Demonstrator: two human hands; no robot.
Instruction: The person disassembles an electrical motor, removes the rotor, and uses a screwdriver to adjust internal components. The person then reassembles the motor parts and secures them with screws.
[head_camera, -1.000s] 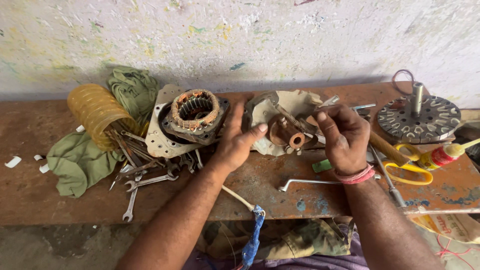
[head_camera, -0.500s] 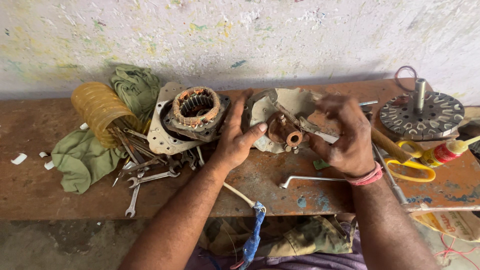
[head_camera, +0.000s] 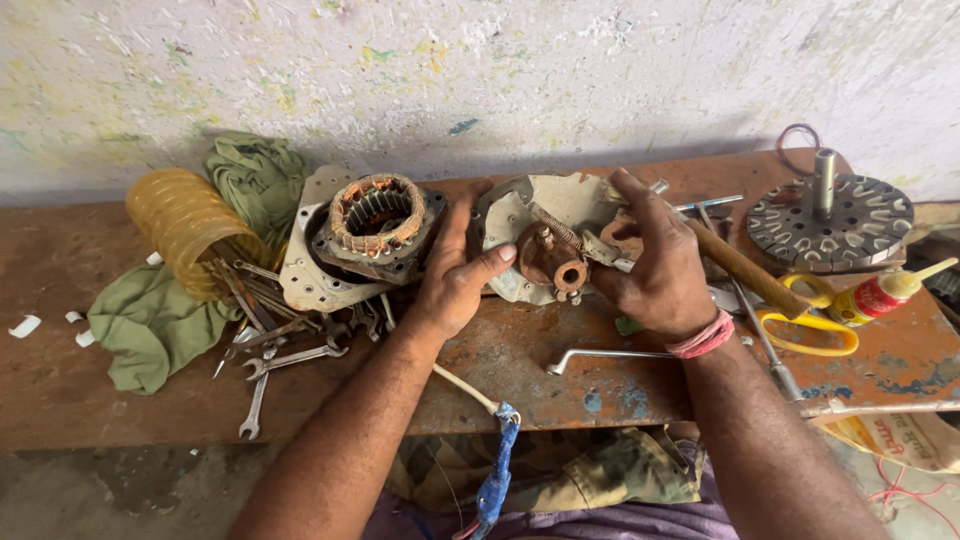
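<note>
Both hands work at one rusty motor part (head_camera: 552, 262) near the middle of the desk (head_camera: 60, 400). Left hand (head_camera: 455, 275) lies with fingers spread, palm against the part's left side, thumb tip touching its brown hub. Right hand (head_camera: 655, 265) is curled shut over the part's right side; what its fingers pinch is hidden under the knuckles, so I cannot tell the exact grip. A red band circles that wrist.

Going down in size: the desk is a worn, rust-stained slab against a paint-flecked wall, its front edge cut off by the forearms. A green cloth (head_camera: 150, 320) sprawls at the left, partly under a yellow ribbed hose (head_camera: 180, 225). At the far right stands a round slotted rotor disc (head_camera: 830, 225) with an upright shaft, its right edge near the frame border. A copper-wound stator (head_camera: 378, 215) sits on a pale metal plate (head_camera: 305, 275) just left of the left hand. Yellow-handled scissors (head_camera: 810, 320) lie by the right wrist, a small red-and-yellow bottle (head_camera: 880, 292) beside them. A bent rod wrench (head_camera: 610, 355) lies below the hands. Loose spanners (head_camera: 290, 358) are heaped under the plate, too tangled to count. White scraps (head_camera: 25, 325) lie at the left edge.
</note>
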